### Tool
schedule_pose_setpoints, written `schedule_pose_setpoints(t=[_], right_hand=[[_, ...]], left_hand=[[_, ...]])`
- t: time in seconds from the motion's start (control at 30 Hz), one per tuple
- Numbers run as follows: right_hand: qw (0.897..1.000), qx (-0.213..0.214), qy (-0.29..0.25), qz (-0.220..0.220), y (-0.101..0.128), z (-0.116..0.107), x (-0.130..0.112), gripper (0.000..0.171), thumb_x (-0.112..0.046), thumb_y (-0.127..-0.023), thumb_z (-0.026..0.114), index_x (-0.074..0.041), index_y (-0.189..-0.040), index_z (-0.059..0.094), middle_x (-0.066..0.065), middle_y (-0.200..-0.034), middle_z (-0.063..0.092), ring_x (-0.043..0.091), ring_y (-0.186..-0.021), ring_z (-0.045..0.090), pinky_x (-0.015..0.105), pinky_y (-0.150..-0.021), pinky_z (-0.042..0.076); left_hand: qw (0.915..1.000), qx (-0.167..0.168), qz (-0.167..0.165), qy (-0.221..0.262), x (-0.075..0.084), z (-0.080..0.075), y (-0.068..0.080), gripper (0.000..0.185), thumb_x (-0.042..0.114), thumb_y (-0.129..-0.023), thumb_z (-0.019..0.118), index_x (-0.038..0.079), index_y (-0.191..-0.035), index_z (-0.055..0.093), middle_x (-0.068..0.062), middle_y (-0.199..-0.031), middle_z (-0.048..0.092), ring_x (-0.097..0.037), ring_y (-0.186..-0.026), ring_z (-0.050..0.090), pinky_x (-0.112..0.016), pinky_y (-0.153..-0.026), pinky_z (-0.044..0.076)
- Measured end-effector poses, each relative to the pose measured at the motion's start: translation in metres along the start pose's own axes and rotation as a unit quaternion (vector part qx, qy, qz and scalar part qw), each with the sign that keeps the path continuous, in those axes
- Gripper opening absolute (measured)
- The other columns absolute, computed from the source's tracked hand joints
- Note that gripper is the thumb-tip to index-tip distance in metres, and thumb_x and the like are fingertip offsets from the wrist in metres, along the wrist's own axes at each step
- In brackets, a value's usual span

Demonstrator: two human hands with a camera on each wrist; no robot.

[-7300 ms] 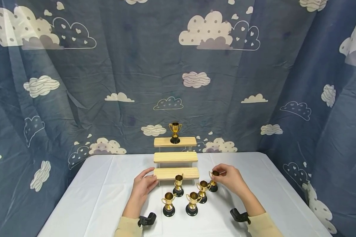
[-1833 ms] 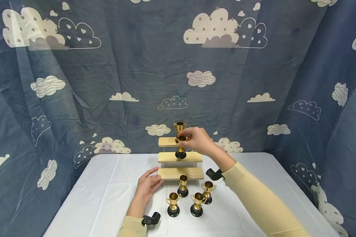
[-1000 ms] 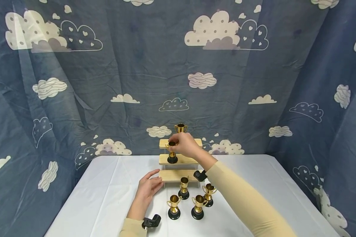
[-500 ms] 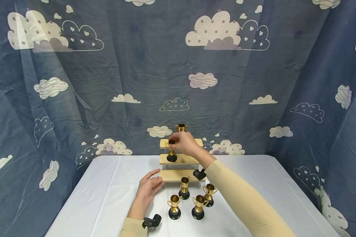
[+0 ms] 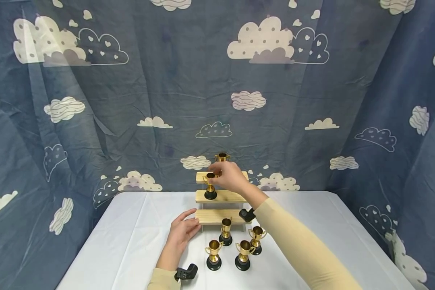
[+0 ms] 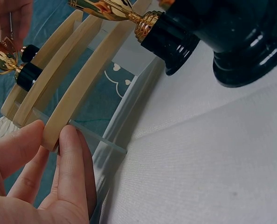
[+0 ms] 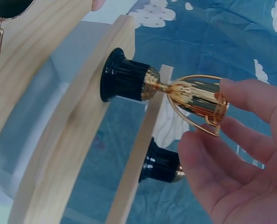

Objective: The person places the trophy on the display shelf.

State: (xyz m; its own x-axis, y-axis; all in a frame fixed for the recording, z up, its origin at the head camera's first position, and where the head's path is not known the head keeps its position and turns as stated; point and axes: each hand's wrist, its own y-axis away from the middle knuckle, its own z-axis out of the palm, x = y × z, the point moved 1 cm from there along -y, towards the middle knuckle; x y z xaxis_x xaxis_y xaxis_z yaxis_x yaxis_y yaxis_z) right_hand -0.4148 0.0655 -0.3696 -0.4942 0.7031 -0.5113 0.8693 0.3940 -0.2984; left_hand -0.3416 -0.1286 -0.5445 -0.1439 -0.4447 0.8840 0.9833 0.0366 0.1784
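My left hand (image 5: 182,233) pinches the left end of the lowest plank of the three-tier wooden display stand (image 5: 214,217), thumb and fingers on either side of it in the left wrist view. A gold trophy cup (image 5: 210,189) with a black base stands upright on the middle plank, toward its left. Around its cup, my right hand (image 5: 229,176) has loosened fingers; one fingertip is at the rim in the right wrist view, another beside a handle. A second trophy cup (image 5: 222,157) on the top plank is partly hidden behind this hand.
Several more trophy cups (image 5: 243,255) stand upright on the white tablecloth (image 5: 130,237) before the stand, one close to the lowest plank. A blue curtain (image 5: 181,80) with clouds hangs behind the table.
My right hand carried a trophy cup from the table to the middle plank and moved it left there. Now its fingers have eased slightly off the cup. My left hand stays at the stand.
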Motion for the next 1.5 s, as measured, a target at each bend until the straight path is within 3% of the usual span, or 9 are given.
schedule_pose_setpoints(t=[0.37,0.77,0.9,1.23,1.5], right_hand=[[1.0,0.0,-0.004,-0.004,0.008,-0.017,-0.008,0.042,-0.028,-0.087,0.081,-0.02,-0.127,0.069,0.007,-0.114,0.07,0.014,-0.09,0.065,0.036,-0.075,0.057],[0.999,0.045,-0.018,-0.002,0.021,-0.04,-0.016,0.04,-0.027,-0.087,0.081,-0.022,-0.125,0.069,-0.001,-0.108,0.07,0.019,-0.095,0.066,0.039,-0.078,0.056],[0.998,0.053,-0.028,0.0,0.029,-0.047,-0.017,0.042,-0.028,-0.088,0.08,-0.021,-0.128,0.069,0.003,-0.114,0.068,0.026,-0.102,0.066,0.042,-0.082,0.056],[0.997,0.064,-0.047,0.015,0.054,-0.062,-0.016,0.046,-0.034,-0.088,0.078,-0.023,-0.131,0.066,0.003,-0.124,0.066,0.021,-0.107,0.064,0.045,-0.085,0.056],[0.996,0.068,-0.048,0.017,0.073,-0.065,-0.01,0.043,-0.032,-0.089,0.078,-0.022,-0.129,0.066,0.002,-0.121,0.065,0.023,-0.106,0.063,0.042,-0.084,0.057]], left_hand=[[0.9999,-0.008,0.009,0.007,0.0,-0.001,0.003,0.058,-0.011,-0.088,0.066,-0.006,-0.143,0.05,-0.012,-0.095,0.068,-0.018,-0.086,0.07,-0.032,-0.081,0.06],[0.9999,-0.011,0.01,0.003,0.003,0.004,0.002,0.057,-0.009,-0.088,0.066,-0.006,-0.143,0.05,-0.015,-0.103,0.069,-0.019,-0.089,0.07,-0.032,-0.082,0.06],[0.9999,-0.01,0.01,0.004,0.002,0.003,0.003,0.057,-0.009,-0.088,0.066,-0.006,-0.143,0.049,-0.015,-0.102,0.069,-0.02,-0.089,0.07,-0.032,-0.082,0.06],[1.0,-0.002,0.007,0.006,0.001,0.002,0.004,0.058,-0.011,-0.087,0.066,-0.006,-0.143,0.049,-0.013,-0.097,0.07,-0.019,-0.087,0.071,-0.033,-0.082,0.06],[1.0,-0.001,0.003,0.007,0.001,0.002,0.005,0.055,-0.012,-0.087,0.066,-0.004,-0.14,0.054,-0.012,-0.095,0.07,-0.019,-0.087,0.071,-0.032,-0.081,0.06]])
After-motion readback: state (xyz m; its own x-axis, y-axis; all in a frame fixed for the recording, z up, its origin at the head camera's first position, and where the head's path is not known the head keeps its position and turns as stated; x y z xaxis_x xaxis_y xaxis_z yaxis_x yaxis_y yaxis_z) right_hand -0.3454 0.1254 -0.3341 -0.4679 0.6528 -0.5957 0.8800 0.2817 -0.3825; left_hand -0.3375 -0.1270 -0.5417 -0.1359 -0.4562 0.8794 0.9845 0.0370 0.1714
